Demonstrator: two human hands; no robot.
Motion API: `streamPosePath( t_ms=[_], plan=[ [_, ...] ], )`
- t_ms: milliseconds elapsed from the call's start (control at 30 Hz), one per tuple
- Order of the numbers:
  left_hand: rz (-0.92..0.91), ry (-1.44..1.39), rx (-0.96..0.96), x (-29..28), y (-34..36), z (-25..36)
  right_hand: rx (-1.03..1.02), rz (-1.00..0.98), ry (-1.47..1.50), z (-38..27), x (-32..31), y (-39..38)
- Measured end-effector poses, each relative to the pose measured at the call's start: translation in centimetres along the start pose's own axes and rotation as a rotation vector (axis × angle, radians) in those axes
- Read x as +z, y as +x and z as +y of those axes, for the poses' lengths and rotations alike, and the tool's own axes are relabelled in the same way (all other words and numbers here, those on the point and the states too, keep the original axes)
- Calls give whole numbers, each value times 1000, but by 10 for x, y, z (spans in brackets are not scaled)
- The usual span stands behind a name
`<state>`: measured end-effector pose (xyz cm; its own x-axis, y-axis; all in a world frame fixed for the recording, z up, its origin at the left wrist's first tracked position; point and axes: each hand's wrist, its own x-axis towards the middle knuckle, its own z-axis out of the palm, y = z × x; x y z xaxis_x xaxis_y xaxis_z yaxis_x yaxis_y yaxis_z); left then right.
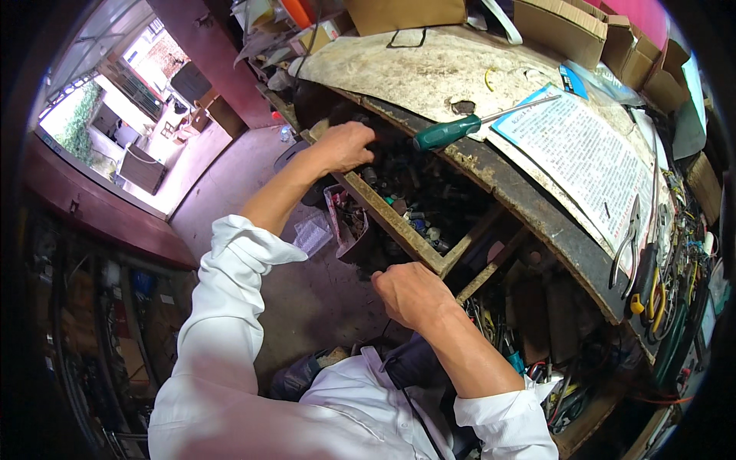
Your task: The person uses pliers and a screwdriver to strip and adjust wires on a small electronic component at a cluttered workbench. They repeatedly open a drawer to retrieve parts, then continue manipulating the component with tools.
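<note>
The worn brown wooden drawer (391, 219) is already open under the mottled cream benchtop (368, 61), small dark parts (420, 218) jumbled inside; my left hand (345, 147) curls over its rim, my right hand (414, 295) near its corner, whether these 2 pinch anything I cannot tell

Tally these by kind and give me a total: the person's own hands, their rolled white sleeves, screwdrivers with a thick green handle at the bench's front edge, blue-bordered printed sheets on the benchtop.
Hands: 2 (left hand, right hand)
Rolled sleeves: 2 (left sleeve, right sleeve)
Green-handled screwdriver: 1
Blue-bordered sheet: 1
Total: 6
</note>
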<state>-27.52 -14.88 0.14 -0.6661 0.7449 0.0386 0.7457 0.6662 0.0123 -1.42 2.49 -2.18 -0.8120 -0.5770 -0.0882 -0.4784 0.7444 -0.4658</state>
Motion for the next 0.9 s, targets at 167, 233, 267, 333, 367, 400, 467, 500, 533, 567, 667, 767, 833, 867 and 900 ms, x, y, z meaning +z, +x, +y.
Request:
streamPosePath(
  t_ms=[167, 233, 267, 333, 367, 400, 467, 500, 533, 567, 667, 767, 833, 867, 900],
  plan=[
    [-127, 144, -189, -10, 7, -1, -3, 59, 49, 3, 7, 1],
    [-100, 215, -240, -12, 4, -10, 1, 49, 55, 3, 7, 1],
    [-70, 230, -263, -11, 2, -14, 5, 37, 59, 2, 7, 2],
    [-53, 193, -255, -8, 0, -20, 14, 27, 57, 2, 6, 1],
    [-45, 173, -253, -9, -2, -20, 18, 26, 51, 1, 5, 0],
    [-27, 152, -238, -8, -2, -19, 22, 26, 44, 0, 5, 0],
    [10, 113, -209, -7, 1, -16, 9, 20, 37, 1, 4, 1],
    [41, 86, -191, -5, 1, -14, 2, 18, 34, 1, 4, 1],
    [71, 59, -172, -3, 1, -11, 1, 17, 32, 0, 4, 0],
    [102, 31, -149, -4, 3, -4, 3, 19, 31, 1, 3, 0],
    [-148, -349, -65, -17, 7, 18, 7, 23, 28, 2, 4, 0],
    [-305, -142, -89, -26, 10, 25, 1, 24, 36, 3, 5, 1],
    [-328, -165, -69, -17, 11, 11, -4, 28, 47, 1, 5, 0],
    [-344, -99, -100, -20, 13, 14, 4, 38, 55, 1, 4, 0],
    [-360, -30, -133, -29, 13, 20, 10, 49, 65, 2, 3, 0]
  ],
)
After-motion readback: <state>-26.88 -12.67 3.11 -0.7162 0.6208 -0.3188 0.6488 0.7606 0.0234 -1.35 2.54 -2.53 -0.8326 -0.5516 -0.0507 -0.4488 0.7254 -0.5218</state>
